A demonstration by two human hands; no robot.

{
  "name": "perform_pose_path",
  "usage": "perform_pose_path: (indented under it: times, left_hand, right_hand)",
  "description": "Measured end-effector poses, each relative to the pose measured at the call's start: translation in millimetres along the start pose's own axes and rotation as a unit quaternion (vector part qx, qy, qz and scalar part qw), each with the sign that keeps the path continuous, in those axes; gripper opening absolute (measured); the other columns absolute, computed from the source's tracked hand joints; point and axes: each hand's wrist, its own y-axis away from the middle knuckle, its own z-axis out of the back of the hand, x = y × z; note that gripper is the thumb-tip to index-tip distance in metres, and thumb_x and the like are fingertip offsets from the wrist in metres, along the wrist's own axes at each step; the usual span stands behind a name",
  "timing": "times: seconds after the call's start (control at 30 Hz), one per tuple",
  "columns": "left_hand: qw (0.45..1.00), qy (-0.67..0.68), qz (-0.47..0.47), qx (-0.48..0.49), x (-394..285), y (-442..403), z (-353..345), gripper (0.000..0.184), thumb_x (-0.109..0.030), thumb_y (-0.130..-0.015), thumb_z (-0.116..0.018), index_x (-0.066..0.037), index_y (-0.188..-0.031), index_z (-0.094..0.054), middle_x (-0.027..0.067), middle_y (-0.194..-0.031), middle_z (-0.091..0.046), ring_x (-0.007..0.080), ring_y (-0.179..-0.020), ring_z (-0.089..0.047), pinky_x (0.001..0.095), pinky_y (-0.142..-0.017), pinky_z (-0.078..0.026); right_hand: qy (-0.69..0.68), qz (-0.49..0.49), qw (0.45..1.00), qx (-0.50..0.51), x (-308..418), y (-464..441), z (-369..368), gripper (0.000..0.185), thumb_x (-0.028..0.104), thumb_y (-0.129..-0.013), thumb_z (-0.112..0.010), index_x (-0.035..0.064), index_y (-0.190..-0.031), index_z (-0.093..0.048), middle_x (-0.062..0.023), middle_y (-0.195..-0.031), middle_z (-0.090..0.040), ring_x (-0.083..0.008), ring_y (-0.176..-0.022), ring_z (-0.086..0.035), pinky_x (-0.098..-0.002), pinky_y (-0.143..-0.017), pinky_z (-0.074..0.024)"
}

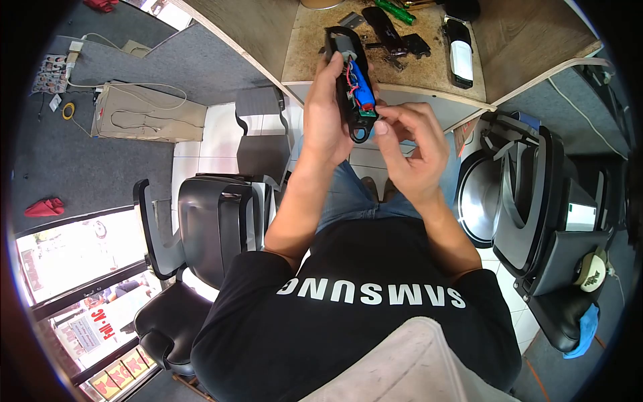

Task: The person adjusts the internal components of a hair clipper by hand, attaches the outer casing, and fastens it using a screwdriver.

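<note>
An opened black device housing is held up over the edge of the wooden shelf. Inside it show a blue battery cell, red wires, a grey motor-like part near the top and a green circuit board at the lower end. A black loop sticks out at the bottom. My left hand wraps round the housing from its left side. My right hand has thumb and forefinger pinched close to the housing's lower right edge, by the board; whatever is between the fingertips is too small to make out.
On the wooden shelf lie a long black cover, small dark parts, a green tool and a black-and-white clipper. Black salon chairs stand left and right. A cardboard box is at the left wall.
</note>
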Motion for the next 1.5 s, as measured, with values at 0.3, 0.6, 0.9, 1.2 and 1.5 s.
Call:
perform_pose_path:
  times: [0.3,0.6,0.9,1.2,1.5]
  left_hand:
    - [0.998,-0.019,0.052,0.020,-1.4,-0.2,0.5,0.044,-0.041,-0.114,-0.047,-0.001,-0.126,-0.061,0.0158,-0.109,-0.073,0.0204,-0.082,-0.073,0.0340,-0.069,-0.064]
    - [0.995,-0.032,0.088,0.026,3.7,-4.9,5.8,0.049,-0.046,-0.114,-0.048,-0.001,-0.119,-0.067,0.0115,-0.101,-0.074,0.0178,-0.080,-0.073,0.0306,-0.065,-0.062]
    - [0.995,-0.001,0.101,-0.007,4.6,-2.2,-0.8,0.051,-0.046,-0.113,-0.050,0.001,-0.112,-0.068,0.0092,-0.093,-0.072,0.0156,-0.072,-0.070,0.0300,-0.056,-0.056]
    - [0.993,0.012,0.109,0.047,9.3,-5.5,8.5,0.046,-0.042,-0.115,-0.047,-0.001,-0.109,-0.067,0.0090,-0.088,-0.070,0.0178,-0.070,-0.069,0.0310,-0.059,-0.056]
    - [0.992,-0.003,0.126,0.025,5.4,-2.1,-1.1,0.045,-0.041,-0.114,-0.048,-0.001,-0.107,-0.067,0.0080,-0.084,-0.069,0.0166,-0.066,-0.067,0.0303,-0.057,-0.054]
  right_hand:
    - [-0.037,-0.084,0.993,0.077,8.3,-15.2,16.6,0.018,0.002,-0.090,-0.081,0.0036,-0.107,-0.078,-0.0017,-0.091,-0.068,-0.0068,-0.074,-0.065,-0.0204,-0.056,-0.0465]
    - [-0.081,-0.182,0.968,0.153,13.2,-33.5,26.8,0.014,-0.001,-0.092,-0.077,0.0009,-0.106,-0.077,0.0007,-0.085,-0.066,-0.0035,-0.072,-0.059,-0.0207,-0.056,-0.0436]
    - [-0.080,-0.183,0.966,0.167,9.8,-39.5,27.3,0.013,0.000,-0.093,-0.075,-0.0004,-0.105,-0.078,-0.0016,-0.086,-0.069,-0.0055,-0.068,-0.060,-0.0222,-0.060,-0.0462]
    - [-0.017,-0.112,0.960,0.256,10.9,-55.1,37.8,0.015,0.003,-0.091,-0.076,0.0017,-0.105,-0.078,-0.0018,-0.082,-0.067,-0.0091,-0.066,-0.060,-0.0260,-0.061,-0.0487]
    - [0.057,0.005,0.952,0.299,10.6,-64.4,44.9,0.014,0.004,-0.087,-0.077,0.0034,-0.102,-0.076,-0.0047,-0.082,-0.066,-0.0166,-0.064,-0.063,-0.0306,-0.058,-0.0495]
